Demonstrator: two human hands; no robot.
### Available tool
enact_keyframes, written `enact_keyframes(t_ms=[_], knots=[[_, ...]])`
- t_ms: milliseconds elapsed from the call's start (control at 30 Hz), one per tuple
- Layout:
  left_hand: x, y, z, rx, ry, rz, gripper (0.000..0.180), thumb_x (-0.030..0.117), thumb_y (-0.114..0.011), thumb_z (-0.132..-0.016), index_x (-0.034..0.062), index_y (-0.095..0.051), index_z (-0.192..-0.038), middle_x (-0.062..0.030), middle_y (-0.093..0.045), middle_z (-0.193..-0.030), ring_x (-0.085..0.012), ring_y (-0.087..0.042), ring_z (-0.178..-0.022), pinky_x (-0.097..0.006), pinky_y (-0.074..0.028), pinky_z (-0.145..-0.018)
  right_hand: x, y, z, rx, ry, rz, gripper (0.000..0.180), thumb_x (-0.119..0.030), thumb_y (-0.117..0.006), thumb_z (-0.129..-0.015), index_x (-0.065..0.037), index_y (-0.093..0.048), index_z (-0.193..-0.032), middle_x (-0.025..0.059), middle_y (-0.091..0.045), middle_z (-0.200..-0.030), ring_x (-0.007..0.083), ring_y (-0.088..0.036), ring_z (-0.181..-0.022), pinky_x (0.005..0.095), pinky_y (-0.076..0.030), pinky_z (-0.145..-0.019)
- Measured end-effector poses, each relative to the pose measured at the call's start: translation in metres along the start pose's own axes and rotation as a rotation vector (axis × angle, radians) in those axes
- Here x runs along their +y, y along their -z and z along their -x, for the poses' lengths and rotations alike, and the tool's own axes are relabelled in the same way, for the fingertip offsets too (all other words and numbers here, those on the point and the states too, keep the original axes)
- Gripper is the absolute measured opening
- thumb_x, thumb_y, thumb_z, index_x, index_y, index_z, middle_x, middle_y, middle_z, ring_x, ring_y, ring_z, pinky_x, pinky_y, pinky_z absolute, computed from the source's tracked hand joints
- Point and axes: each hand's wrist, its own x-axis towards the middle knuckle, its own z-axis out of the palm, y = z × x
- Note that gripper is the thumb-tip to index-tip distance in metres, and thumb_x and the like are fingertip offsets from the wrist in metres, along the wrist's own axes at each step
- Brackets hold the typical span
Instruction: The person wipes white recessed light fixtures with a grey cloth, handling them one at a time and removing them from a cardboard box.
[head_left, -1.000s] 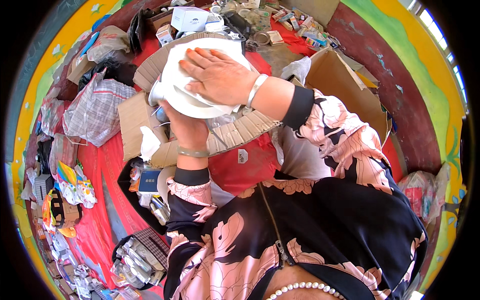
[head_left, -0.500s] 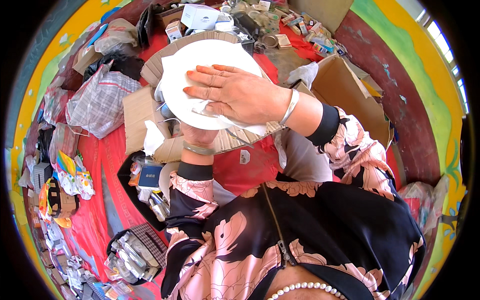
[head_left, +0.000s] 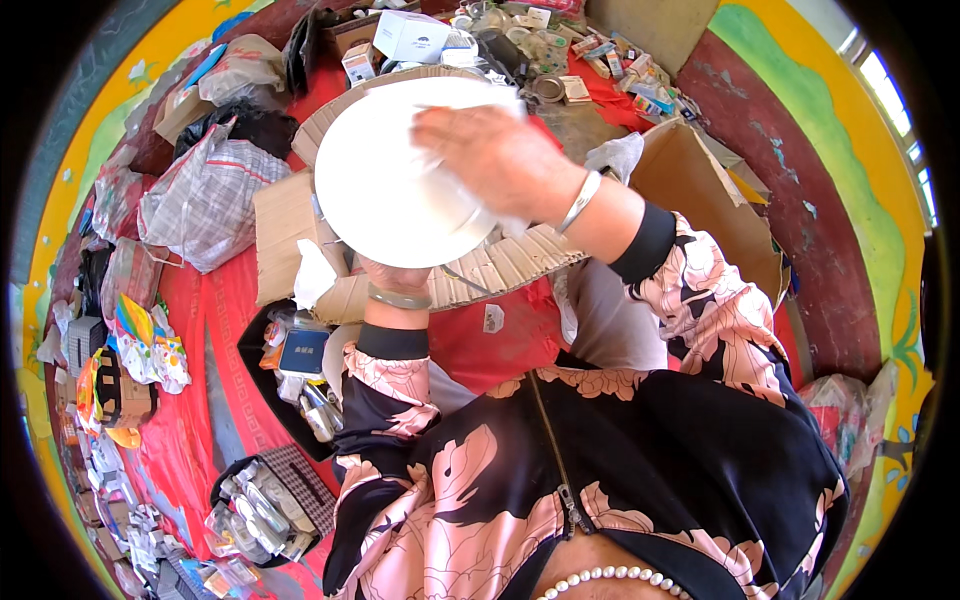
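A white round plate (head_left: 370, 190) is tilted up in front of me, over an open cardboard box. My left hand (head_left: 393, 275) grips its near edge from below, the fingers mostly hidden behind it. Across the plate's right side lies my right hand (head_left: 500, 165), smeared by motion, pressing a thin white cloth (head_left: 490, 222) against the surface. Only parts of the cloth show beside the hand; whether it is tissue or fabric I cannot tell. The cardboard box (head_left: 500, 265) has its flaps spread beneath the plate.
Left of the box lies a checked bag (head_left: 215, 200) on red sheeting (head_left: 185, 440). A black box (head_left: 262, 345) of small goods and a checked basket (head_left: 310, 490) of packets stand nearby. Another cardboard box (head_left: 690, 190) is at right. Small packages (head_left: 625, 75) pile up at the back.
My right hand has slid toward the right and upper edge of the plate with the cloth, uncovering the plate's middle. The left hand keeps its hold at the near edge.
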Motion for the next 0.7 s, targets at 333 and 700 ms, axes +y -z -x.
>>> enact_keyframes(t_ms=[333,700], knots=[[-0.004,0.005,0.003,-0.021,-0.039,0.086,0.06,0.039,-0.058,-0.086,0.002,-0.044,-0.131,-0.0144,-0.05,-0.131,-0.0312,-0.05,-0.12,-0.046,-0.043,-0.099,0.072,0.049,0.01,0.399,-0.931,-0.874,0.027,-0.003,-0.054,-0.076,-0.004,-0.068,-0.1,0.0082,-0.067,-0.094,0.0223,-0.064,-0.081,0.0274,-0.05,-0.074],[-0.018,-0.003,-0.001,0.093,0.069,-0.275,0.065,0.047,-0.049,-0.09,0.0101,-0.032,-0.141,-0.0114,-0.04,-0.141,-0.0318,-0.042,-0.127,-0.05,-0.036,-0.104,0.007,-0.009,-0.014,0.243,-0.508,-0.637,0.046,0.007,-0.044,-0.08,0.0,-0.053,-0.124,0.0159,-0.054,-0.129,0.0267,-0.053,-0.118,0.0295,-0.04,-0.099]])
